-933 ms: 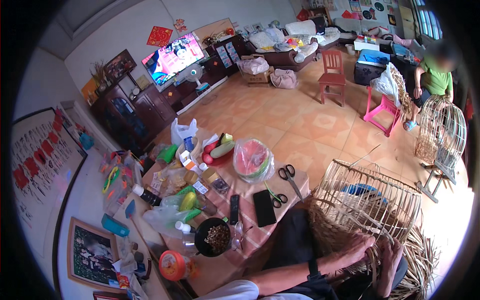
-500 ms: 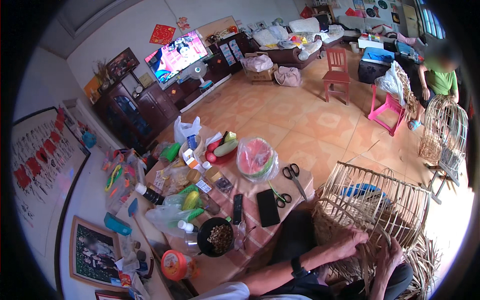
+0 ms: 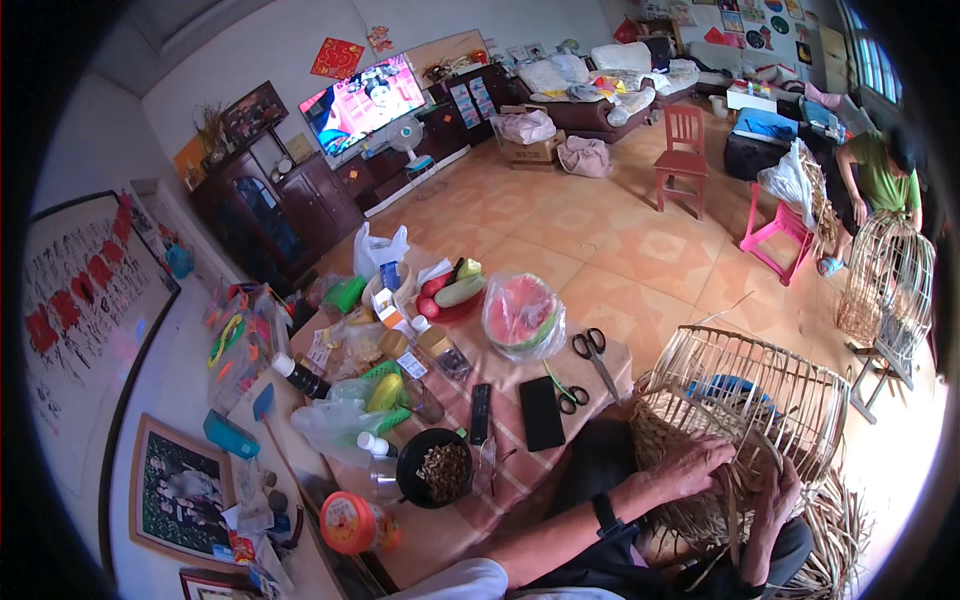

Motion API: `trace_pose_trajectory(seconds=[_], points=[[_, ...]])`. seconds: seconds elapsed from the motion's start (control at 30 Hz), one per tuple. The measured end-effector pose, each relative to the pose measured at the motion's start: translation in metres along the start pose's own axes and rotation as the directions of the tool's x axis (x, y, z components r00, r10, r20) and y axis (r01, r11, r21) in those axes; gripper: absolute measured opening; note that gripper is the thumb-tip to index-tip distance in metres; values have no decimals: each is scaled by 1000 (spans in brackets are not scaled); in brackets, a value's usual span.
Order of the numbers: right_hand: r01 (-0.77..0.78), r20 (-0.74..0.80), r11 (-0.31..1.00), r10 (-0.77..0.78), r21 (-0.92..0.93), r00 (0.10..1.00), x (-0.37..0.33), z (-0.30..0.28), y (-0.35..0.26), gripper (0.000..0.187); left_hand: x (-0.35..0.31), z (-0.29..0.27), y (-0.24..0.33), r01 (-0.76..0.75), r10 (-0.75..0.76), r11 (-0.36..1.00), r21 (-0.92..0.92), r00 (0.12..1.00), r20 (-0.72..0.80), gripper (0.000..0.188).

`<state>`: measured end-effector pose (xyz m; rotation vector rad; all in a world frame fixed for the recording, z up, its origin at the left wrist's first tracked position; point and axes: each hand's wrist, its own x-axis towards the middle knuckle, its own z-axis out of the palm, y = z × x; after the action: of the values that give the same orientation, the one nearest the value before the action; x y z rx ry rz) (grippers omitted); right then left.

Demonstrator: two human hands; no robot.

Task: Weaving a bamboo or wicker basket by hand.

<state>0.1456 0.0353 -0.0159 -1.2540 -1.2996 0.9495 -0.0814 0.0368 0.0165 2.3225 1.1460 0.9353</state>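
A half-woven basket [image 3: 684, 412] of pale dried strips lies on its side at my lap, its bare upright ribs pointing away. My left hand [image 3: 703, 463], with a dark watch on the wrist, presses closed fingers onto the woven edge and pinches a strip there. To its right my right hand [image 3: 776, 497] is closed on another flat strip, which bends up past the thumb. Long strip ends hang down between the two hands. The fingertips are partly hidden by the weave.
Left of me a cloth-covered table [image 3: 508, 487] carries scissors [image 3: 597, 364], a phone [image 3: 542, 413], a bowl of nuts [image 3: 441, 474] and wrapped watermelon [image 3: 523, 312]. Loose strips [image 3: 835, 530] pile up at the right. Another person [image 3: 885, 175] works on a ribbed basket [image 3: 888, 275] beyond.
My view has shifted slightly. Both hands stay at the basket's woven edge with small finger movements. The other person has bent forward over their basket.
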Motion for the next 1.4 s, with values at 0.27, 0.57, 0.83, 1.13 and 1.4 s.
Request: trace_pose_trajectory(seconds=[0.27,0.57,0.83,1.13,1.4], points=[[-86,-270,899,219,429,938,-35,6,-15,16,2,-11,21,-15,37,993,117,982,-186,19],[-396,223,917,377,48,899,-31,-13,-41,30,16,0,2,58,-47,977,-203,997,61,11],[-248,14,890,263,382,965,-44,-61,1,33,23,-9,5,235,-186,934,-269,963,197,14],[-227,120,511,235,829,965,-83,-129,49,38,24,3,2,207,-171,932,-298,975,141,20],[58,-174,383,276,922,945,-73,-156,24,40,18,3,9,119,-120,993,14,985,122,17]])
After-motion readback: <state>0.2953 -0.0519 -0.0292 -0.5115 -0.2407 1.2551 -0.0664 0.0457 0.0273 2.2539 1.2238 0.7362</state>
